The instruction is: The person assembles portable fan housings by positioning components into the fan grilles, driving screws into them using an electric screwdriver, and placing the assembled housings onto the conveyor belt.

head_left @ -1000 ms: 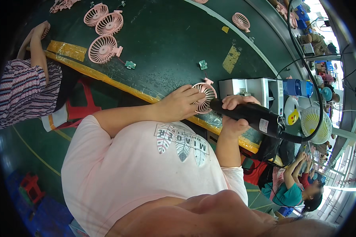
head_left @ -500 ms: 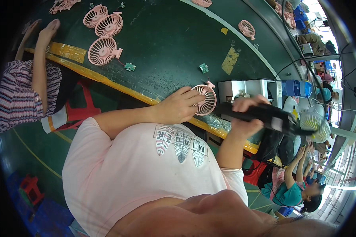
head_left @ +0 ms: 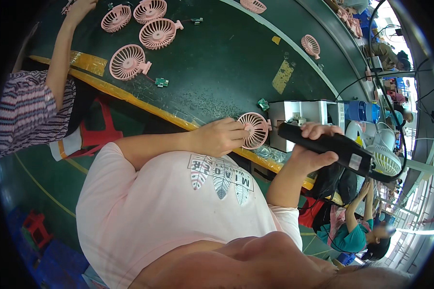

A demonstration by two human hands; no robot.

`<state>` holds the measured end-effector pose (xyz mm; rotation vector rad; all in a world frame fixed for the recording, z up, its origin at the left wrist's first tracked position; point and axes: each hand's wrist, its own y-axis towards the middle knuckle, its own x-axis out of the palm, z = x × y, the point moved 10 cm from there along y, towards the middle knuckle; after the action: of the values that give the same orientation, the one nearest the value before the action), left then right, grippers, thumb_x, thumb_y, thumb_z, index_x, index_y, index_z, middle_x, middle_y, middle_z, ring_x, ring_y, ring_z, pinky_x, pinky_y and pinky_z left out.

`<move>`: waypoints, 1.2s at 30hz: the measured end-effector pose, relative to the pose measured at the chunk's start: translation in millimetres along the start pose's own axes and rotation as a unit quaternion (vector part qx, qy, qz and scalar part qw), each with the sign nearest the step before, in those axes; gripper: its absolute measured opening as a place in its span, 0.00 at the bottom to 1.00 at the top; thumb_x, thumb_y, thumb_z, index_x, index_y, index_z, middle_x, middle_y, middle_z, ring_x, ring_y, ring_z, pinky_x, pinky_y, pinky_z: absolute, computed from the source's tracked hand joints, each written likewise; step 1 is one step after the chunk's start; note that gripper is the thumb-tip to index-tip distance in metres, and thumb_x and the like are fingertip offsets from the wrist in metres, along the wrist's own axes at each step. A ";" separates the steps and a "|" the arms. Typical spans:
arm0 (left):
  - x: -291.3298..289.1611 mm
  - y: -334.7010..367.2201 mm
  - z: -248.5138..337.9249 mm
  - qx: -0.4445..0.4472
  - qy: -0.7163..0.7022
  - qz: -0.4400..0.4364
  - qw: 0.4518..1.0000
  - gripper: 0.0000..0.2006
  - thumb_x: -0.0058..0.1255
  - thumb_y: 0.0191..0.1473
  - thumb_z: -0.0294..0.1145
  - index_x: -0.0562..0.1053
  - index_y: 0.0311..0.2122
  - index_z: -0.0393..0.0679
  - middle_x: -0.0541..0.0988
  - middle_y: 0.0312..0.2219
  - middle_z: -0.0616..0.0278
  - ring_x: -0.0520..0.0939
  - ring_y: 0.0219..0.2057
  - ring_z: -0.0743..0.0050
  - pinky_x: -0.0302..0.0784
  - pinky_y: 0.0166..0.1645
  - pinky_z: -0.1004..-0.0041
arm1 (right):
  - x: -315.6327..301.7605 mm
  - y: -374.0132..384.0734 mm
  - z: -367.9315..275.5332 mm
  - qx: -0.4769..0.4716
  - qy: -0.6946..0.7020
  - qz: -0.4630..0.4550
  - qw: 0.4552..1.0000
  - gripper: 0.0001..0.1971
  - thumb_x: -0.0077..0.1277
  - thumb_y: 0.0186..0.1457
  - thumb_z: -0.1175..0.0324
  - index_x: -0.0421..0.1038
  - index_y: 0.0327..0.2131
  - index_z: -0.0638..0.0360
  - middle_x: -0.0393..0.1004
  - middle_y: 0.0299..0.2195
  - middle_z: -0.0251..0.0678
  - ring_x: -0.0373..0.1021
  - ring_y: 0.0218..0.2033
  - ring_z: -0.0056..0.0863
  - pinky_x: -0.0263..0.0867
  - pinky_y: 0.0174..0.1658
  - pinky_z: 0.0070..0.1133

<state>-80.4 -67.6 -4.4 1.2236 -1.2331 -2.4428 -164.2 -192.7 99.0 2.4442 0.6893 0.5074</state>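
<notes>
Head view: my left hand (head_left: 224, 137) grips the rim of a ribbed pink plastic fan (head_left: 254, 131) on the tabletop (head_left: 212, 67); my right hand (head_left: 307, 156) wraps a smooth black tool (head_left: 342, 150), apart from it. A green circuit board (head_left: 263, 104) lies just beyond the fan, so it seems part-built; whether four similar fans (head_left: 129, 62) to its left are finished, I cannot tell.

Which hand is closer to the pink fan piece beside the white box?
Left. The left hand touches the left side of the pink fan piece; the right hand is to its right, holding a black tool.
</notes>
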 end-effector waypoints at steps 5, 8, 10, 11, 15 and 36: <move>6.6 -6.7 0.2 0.006 0.025 -0.006 1.000 0.09 0.43 0.38 0.27 0.71 0.27 0.37 0.71 0.39 0.59 0.70 0.39 0.71 0.64 0.37 0.75 | 37.9 -21.7 22.8 0.015 0.070 -0.068 0.995 0.33 0.58 0.35 0.47 0.58 0.36 0.64 0.65 0.17 0.37 0.64 0.19 0.30 0.63 0.26 0.24; 6.3 -7.7 0.0 0.009 0.027 -0.007 1.000 0.08 0.43 0.38 0.28 0.71 0.27 0.38 0.71 0.38 0.60 0.70 0.39 0.72 0.64 0.37 0.75 | 50.0 -27.5 37.4 0.045 0.025 -0.102 0.993 0.33 0.56 0.36 0.44 0.57 0.37 0.61 0.64 0.17 0.36 0.63 0.18 0.29 0.61 0.26 0.25; 6.0 -6.7 0.0 0.008 0.025 -0.009 1.000 0.08 0.43 0.39 0.28 0.71 0.27 0.38 0.71 0.38 0.60 0.70 0.39 0.72 0.64 0.37 0.75 | 55.9 -27.2 45.9 0.085 0.049 -0.113 0.989 0.32 0.59 0.34 0.48 0.58 0.35 0.61 0.64 0.17 0.36 0.63 0.19 0.29 0.61 0.26 0.25; 6.2 -5.8 -0.7 0.006 0.022 -0.014 1.000 0.08 0.43 0.38 0.28 0.72 0.27 0.39 0.71 0.38 0.60 0.70 0.40 0.72 0.64 0.37 0.75 | 57.3 -27.7 52.5 0.111 0.059 -0.117 0.985 0.31 0.60 0.33 0.49 0.58 0.34 0.61 0.64 0.17 0.36 0.62 0.19 0.29 0.60 0.27 0.24; 5.7 -4.5 -2.1 -0.002 0.012 -0.014 1.000 0.08 0.43 0.38 0.28 0.72 0.26 0.39 0.71 0.37 0.61 0.70 0.40 0.72 0.64 0.37 0.74 | 61.5 -27.4 58.8 0.133 0.057 -0.128 0.981 0.30 0.61 0.32 0.51 0.58 0.33 0.60 0.63 0.18 0.35 0.62 0.19 0.28 0.60 0.27 0.24; -130.0 -48.1 -146.5 -0.390 0.357 -0.023 0.848 0.17 0.48 0.40 0.33 0.69 0.41 0.47 0.67 0.36 0.57 0.65 0.44 0.61 0.49 0.52 0.44 | 0.1 18.4 -27.3 -0.036 -0.054 -0.043 0.997 0.28 0.52 0.39 0.42 0.62 0.36 0.54 0.64 0.19 0.32 0.62 0.21 0.26 0.58 0.29 0.21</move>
<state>121.2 -66.7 -9.6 1.6008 0.0105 -1.8297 -170.6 -195.0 131.2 2.3440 0.7133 0.3573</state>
